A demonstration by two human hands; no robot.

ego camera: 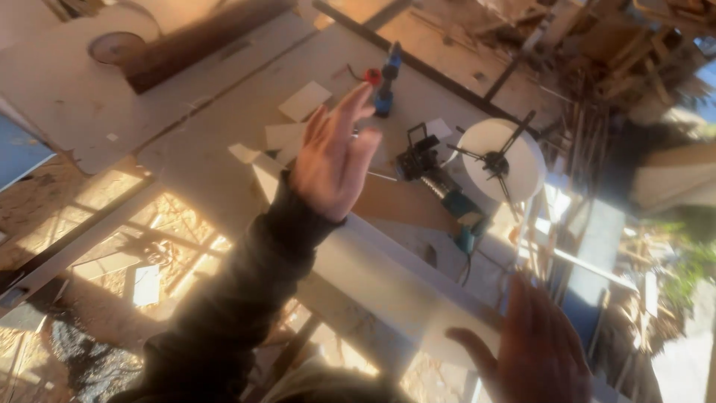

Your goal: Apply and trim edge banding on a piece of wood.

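My left hand reaches out from a dark sleeve, fingers spread and holding nothing, above a long pale board on the workbench. Just past its fingertips stands a blue tool with a red knob. A black and teal power tool lies right of the hand, beside a white round disc with a black clamp on it. My right hand is blurred at the bottom right, fingers apart and empty, over the near end of the pale board.
Small white offcuts lie on the bench near my left hand. A round wooden disc and a dark plank sit at the top left. Scrap timber is piled at the top right. Sunlit ground shows below the bench frame.
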